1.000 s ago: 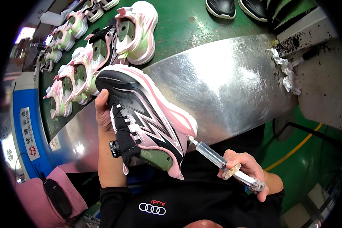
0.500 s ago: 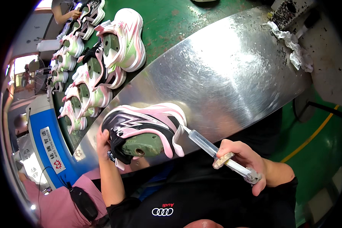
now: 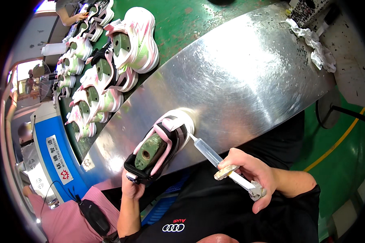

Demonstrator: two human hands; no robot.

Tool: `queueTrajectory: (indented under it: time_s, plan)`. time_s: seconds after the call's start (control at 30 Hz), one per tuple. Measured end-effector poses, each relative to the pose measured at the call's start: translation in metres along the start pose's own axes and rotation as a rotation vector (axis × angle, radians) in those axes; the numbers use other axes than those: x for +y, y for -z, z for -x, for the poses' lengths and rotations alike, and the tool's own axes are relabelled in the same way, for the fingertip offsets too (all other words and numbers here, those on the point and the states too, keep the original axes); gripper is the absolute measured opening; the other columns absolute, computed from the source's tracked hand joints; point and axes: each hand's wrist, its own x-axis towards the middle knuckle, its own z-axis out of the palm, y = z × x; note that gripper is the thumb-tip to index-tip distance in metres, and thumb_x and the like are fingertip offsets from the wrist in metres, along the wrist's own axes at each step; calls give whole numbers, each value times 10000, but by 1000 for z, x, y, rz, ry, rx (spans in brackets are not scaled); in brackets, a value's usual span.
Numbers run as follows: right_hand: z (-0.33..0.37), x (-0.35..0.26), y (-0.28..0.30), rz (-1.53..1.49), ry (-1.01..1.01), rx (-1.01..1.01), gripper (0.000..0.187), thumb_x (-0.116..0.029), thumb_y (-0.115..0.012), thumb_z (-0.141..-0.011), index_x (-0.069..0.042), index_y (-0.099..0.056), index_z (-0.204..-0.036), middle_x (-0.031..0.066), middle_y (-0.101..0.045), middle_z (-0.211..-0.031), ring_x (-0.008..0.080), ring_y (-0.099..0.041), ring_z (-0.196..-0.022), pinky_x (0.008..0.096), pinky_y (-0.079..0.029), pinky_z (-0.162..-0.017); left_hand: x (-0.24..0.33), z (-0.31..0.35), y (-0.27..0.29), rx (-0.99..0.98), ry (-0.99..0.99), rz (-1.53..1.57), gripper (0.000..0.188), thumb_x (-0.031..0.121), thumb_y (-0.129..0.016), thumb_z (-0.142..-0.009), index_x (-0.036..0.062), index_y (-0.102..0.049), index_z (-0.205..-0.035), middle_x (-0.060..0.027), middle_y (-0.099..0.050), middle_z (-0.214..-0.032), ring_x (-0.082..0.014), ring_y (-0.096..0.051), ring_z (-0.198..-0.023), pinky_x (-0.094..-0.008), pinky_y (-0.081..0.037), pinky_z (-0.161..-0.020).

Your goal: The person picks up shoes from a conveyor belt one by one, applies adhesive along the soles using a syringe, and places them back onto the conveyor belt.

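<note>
Sneaker (image 3: pixel 168 141) in pink, black and white is held over the near edge of the metal-topped bench (image 3: pixel 235 97), tilted so that its opening faces up and its heel points away from the wearer toward the bench. A green last (image 3: pixel 149 153) fills the opening.

The step in hand appears to be work with a syringe (image 3: pixel 208 152) at the heel, where the upper meets the pale sole. Its thin nozzle reaches that line; whether it touches or stops just short is too fine to tell from this view. As I judge it, the next move calls for a steady shoe, the nozzle kept close to the edge and light, even pressure on the plunger.

The left hand (image 3: pixel 132 187) is closed around the front part of the shoe from below, most of its fingers hidden behind it. The right hand (image 3: pixel 255 168) is curled about the syringe, fingers by the tan-wrapped flange, with the thumb near the plunger's wrapped end; the plunger stands well out of the barrel.

Beyond the bench, more shoes (image 3: pixel 138 44) stand in a row on a green surface (image 3: pixel 178 24).
</note>
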Motion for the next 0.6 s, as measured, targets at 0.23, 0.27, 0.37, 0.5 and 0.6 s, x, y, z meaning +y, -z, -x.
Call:
queueTrajectory:
  time_s: [0.23, 0.27, 0.37, 0.5, 0.6]
  plan:
    - [1, -5, -12, 92, -25, 37, 969, -528, -775, -601, 18, -383, -1300, 126, -506, -1148, 238, -463, -1005, 338, -369, -885, -24, 25, 3, -172, 184, 272, 702, -9, -621, -749, -10, -287, -1367, -186, -435, -1333, -321, -468, -1211, -450, -394, -1023]
    - [1, -6, -15, 99, -29, 36, 969, -528, -775, -601, 18, -383, -1300, 126, -506, -1148, 238, -463, -1005, 338, -369, -885, -27, 25, 0, -231, 204, 276, 714, -6, -640, -727, -24, -302, -1356, -194, -452, -1315, -323, -473, -1206, -451, -393, -1023]
    - [0, -11, -20, 75, -40, 67, 969, -523, -775, -603, 20, -380, -1303, 128, -501, -1144, 237, -463, -1000, 335, -367, -876, -34, 28, -27, -270, 184, 278, 780, 52, -681, -715, -27, -274, -1374, -199, -441, -1323, -330, -468, -1211, -461, -369, -1034]
    - [-5, -27, -28, 110, -54, 28, 965, -515, -772, -612, 32, -377, -1303, 131, -497, -1132, 236, -465, -993, 321, -366, -862, -48, 30, -40, -348, 251, 347, 804, 14, -649, -707, -31, -230, -1392, -202, -418, -1344, -339, -457, -1219, -478, -360, -1035]
    - [-5, -42, -36, 85, -136, 32, 954, -506, -773, -615, 39, -384, -1294, 134, -498, -1133, 236, -473, -981, 316, -367, -858, -55, 18, -43, -565, 340, 484, 807, -38, -603, -707, -17, -204, -1409, -203, -412, -1356, -335, -423, -1256, -491, -330, -1049]
